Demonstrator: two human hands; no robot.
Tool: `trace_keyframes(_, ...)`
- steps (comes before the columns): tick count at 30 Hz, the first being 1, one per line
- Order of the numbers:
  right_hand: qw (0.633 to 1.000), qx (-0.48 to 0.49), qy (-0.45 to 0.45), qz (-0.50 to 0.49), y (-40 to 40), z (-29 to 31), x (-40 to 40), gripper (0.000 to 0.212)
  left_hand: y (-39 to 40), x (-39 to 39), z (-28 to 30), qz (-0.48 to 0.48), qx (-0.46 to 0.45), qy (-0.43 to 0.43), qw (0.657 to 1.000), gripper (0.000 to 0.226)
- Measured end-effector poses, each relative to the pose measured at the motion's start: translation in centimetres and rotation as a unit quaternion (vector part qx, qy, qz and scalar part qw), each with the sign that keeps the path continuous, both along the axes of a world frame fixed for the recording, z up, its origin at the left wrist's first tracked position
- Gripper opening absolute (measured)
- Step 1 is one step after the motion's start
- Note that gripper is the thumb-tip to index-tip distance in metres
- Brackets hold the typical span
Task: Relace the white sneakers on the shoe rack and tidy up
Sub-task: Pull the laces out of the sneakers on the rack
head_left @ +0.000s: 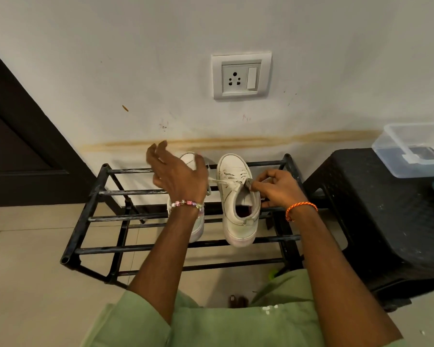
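Note:
Two white sneakers stand toes to the wall on the top bars of a black metal shoe rack (90, 219). The right sneaker (238, 214) is partly laced, and my right hand (278, 191) pinches its white shoelace (221, 182) at the top eyelets by the tongue. From there the lace stretches left to the thumb side of my left hand (178, 176). That hand hovers raised over the left sneaker (189, 160) with fingers spread, and no finger visibly curls round the lace. Most of the left sneaker is hidden by the hand and forearm.
A black plastic stool (376, 209) stands right of the rack with a clear lidded box (411, 146) on it. A wall socket (241, 76) is above the shoes. A dark door frame (23, 136) is at the left. Tiled floor lies around the rack.

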State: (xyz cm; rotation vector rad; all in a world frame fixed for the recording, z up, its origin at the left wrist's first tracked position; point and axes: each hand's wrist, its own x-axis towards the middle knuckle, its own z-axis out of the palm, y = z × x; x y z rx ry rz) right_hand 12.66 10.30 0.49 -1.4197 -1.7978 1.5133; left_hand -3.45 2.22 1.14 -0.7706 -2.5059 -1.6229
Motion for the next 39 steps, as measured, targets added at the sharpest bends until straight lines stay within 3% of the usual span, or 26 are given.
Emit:
trace_keyframes(2, 0.996, 0.085, -0.013, 0.009, 0.0, -0.3, -0.2, 0.019, -0.3, 0.4, -0.3, -0.107, -0.041, 0.028, 0.993, 0.06)
trace_keyframes(4, 0.983, 0.178, -0.021, 0.037, -0.1, -0.6, -0.4, 0.023, -0.4, 1.2, -0.8, -0.247, -0.109, 0.022, 0.963, 0.058)
trace_keyframes(6, 0.969, 0.237, -0.033, 0.062, -0.2, -0.8, -0.7, 0.027, -0.5, 2.4, -1.5, -0.326, -0.177, -0.013, 0.929, 0.057)
trace_keyframes(8, 0.955, 0.276, -0.077, 0.08, -0.4, -0.9, -1.1, 0.026, -0.6, 3.5, -2.0, -0.324, -0.195, -0.023, 0.926, 0.049)
trace_keyframes(12, 0.935, 0.311, -0.143, 0.091, -1.0, -1.2, -1.7, 0.023, -0.8, 4.9, -2.5, -0.215, -0.178, -0.025, 0.96, 0.023)
trace_keyframes(19, 0.913, 0.367, -0.173, 0.033, -1.6, -1.6, -2.1, 0.01, -1.4, 7.1, -3.4, -0.163, -0.171, 0.041, 0.971, 0.025)
trace_keyframes(22, 0.951, 0.299, -0.075, -0.033, -1.8, -2.0, -2.6, 0.002, -1.6, 7.4, -3.7, -0.14, -0.138, 0.028, 0.98, 0.023)
trace_keyframes(26, 0.975, 0.153, 0.077, -0.141, -1.5, -1.7, -3.3, 0.012, -1.6, 8.0, -4.1, -0.13, -0.115, 0.011, 0.985, 0.023)
trace_keyframes(28, 0.964, 0.047, 0.152, -0.214, -0.9, -1.7, -3.6, 0.02, -1.5, 8.2, -4.4, -0.122, -0.102, 0.009, 0.987, 0.024)
trace_keyframes(31, 0.917, -0.136, 0.211, -0.312, 0.2, -2.1, -3.6, 0.02, -1.4, 8.3, -4.6, -0.118, -0.102, 0.012, 0.988, 0.025)
trace_keyframes(33, 0.901, -0.166, 0.222, -0.334, 0.5, -2.1, -3.5, 0.023, -1.3, 8.3, -4.8, -0.119, -0.091, 0.011, 0.989, 0.024)
trace_keyframes(34, 0.914, -0.124, 0.206, -0.327, 0.5, -2.2, -3.5, 0.028, -1.3, 8.3, -5.0, -0.115, -0.079, 0.007, 0.99, 0.023)
trace_keyframes(36, 0.958, 0.061, 0.124, -0.251, -0.1, -1.7, -3.2, 0.036, -1.4, 8.2, -5.2, -0.1, -0.053, -0.006, 0.994, 0.022)
trace_keyframes(39, 0.94, 0.323, 0.014, -0.106, -1.3, -0.7, -2.2, 0.026, -1.5, 8.1, -5.4, -0.094, -0.031, -0.014, 0.995, 0.022)
